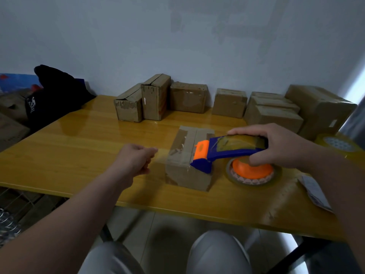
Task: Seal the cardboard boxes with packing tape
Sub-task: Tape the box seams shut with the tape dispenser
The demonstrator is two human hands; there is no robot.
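A small cardboard box [185, 153] lies near the front of the yellow table [88, 155], with clear tape on its top flaps. My right hand [276, 145] grips a blue and orange tape dispenser [227, 151] loaded with a clear tape roll. The dispenser's orange cutter end rests over the box's right side. My left hand [136, 161] hovers just left of the box with its fingers pinched together. A faint strip of clear tape seems to stretch from those fingers toward the box.
Several cardboard boxes [187, 98] line the wall at the back of the table. A spare tape roll [339, 145] sits at the far right, a paper slip [314, 190] near the right front edge, a black bag [53, 91] at the left.
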